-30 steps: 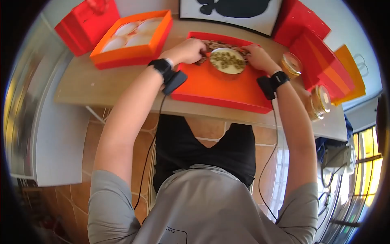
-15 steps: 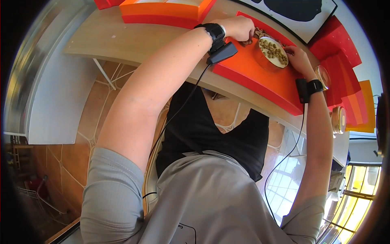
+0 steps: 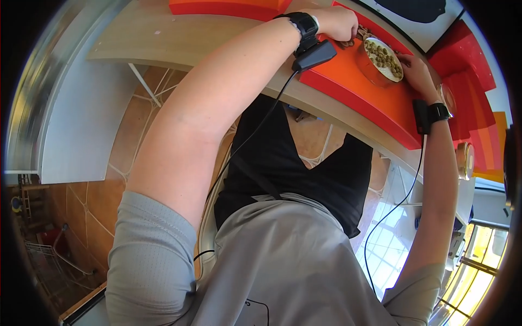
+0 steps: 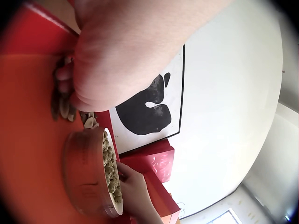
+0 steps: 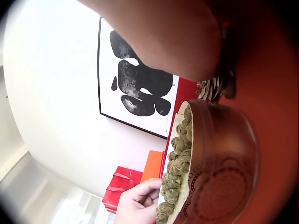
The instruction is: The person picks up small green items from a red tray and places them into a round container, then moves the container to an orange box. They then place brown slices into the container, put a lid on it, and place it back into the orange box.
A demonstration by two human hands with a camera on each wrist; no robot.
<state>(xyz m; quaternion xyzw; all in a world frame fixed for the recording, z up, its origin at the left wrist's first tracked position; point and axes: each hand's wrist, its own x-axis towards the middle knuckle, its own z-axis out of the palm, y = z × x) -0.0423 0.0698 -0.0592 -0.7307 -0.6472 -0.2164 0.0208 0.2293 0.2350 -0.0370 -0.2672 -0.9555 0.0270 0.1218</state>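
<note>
A shallow red box with an orange floor (image 3: 331,76) holds a round tub (image 3: 375,70) filled with greenish-brown dried balls (image 5: 173,186). Brown dried slices (image 4: 65,109) lie along the box's back, behind and beside the tub. My left hand (image 3: 338,24) is at the back left, its fingers curled down onto some of these slices. Against the tub's far right side, my right hand (image 3: 417,76) reaches down among slices (image 5: 212,88) by the rim. Its fingertips are in shadow, and I cannot tell whether they pinch a slice.
Another orange-and-red box (image 3: 228,6) stands at the table's left. Lidded jars (image 3: 465,160) and red bags (image 3: 462,51) crowd the right side. A framed black-and-white picture (image 5: 140,79) leans at the back. Cables (image 3: 375,228) hang from both wrist cameras.
The head view has swung left and down, so the box and tub appear farther up and right. Both hands stay at the slices around the tub; the right fingers come closer to its rim.
</note>
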